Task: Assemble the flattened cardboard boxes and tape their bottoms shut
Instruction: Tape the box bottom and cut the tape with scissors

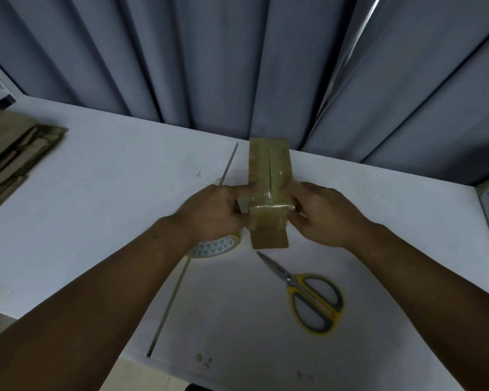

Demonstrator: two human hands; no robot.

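Currently both hands hold the box just above mid-table, taped bottom facing up. The left hand curls round the near left edge with a finger pressing the tape; the right hand clasps the near right edge. Box is likely light and hollow, with stiff but crushable walls. The glossy tape looks slick, so grip bare cardboard edges and corners, not mid-panel. Tape roll sits under the left wrist, scissors near, flat boxes far left.

We note a brown cardboard box under glossy yellowish tape, a white tape roll printed with grey triangles, scissors with yellow-and-grey handles, a white table, and grey-blue curtains.
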